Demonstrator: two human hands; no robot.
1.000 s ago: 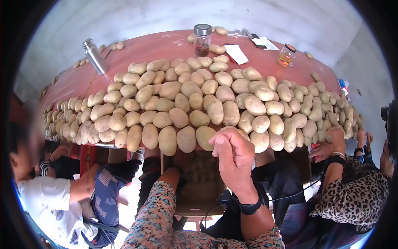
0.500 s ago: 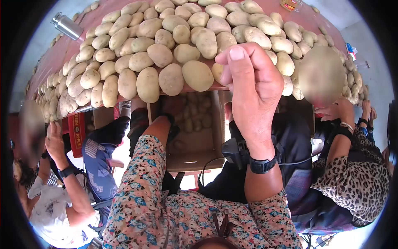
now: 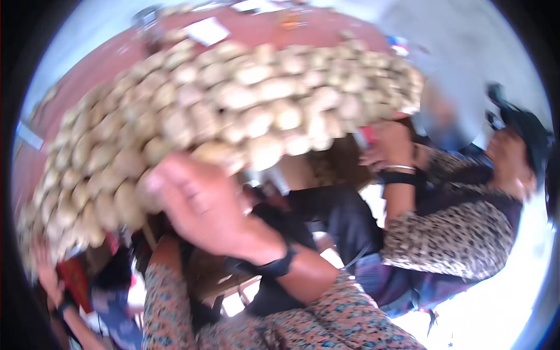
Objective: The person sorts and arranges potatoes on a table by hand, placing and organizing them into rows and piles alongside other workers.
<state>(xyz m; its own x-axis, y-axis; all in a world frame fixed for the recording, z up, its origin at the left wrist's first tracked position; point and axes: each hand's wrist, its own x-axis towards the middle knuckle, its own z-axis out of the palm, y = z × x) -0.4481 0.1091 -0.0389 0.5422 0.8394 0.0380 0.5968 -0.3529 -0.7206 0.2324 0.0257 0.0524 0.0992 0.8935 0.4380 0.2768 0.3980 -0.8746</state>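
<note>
My right hand (image 3: pixel 201 201) is over the near edge of the potato layer and blurred by motion. Its fingers look curled together, and I see nothing in them. Close to its fingertips lie several pale potatoes (image 3: pixel 129 203). A black wristband (image 3: pixel 277 263) is on that wrist. My left forearm (image 3: pixel 166 255), in a floral sleeve (image 3: pixel 166 300), reaches down below the table edge; the left hand itself is hidden.
Many potatoes (image 3: pixel 251 96) cover the near part of a red table (image 3: pixel 332 29). White paper (image 3: pixel 207 31) lies behind them. At right sits a person in a leopard-print top (image 3: pixel 443 245), one hand (image 3: pixel 388 146) at the table edge. Another person's hand (image 3: pixel 45 265) touches the potatoes at left.
The view has swung to the right and tilted, blurring everything. My right hand has moved left and lower in the picture, its fingers now pointing left. More of the right-hand person shows.
</note>
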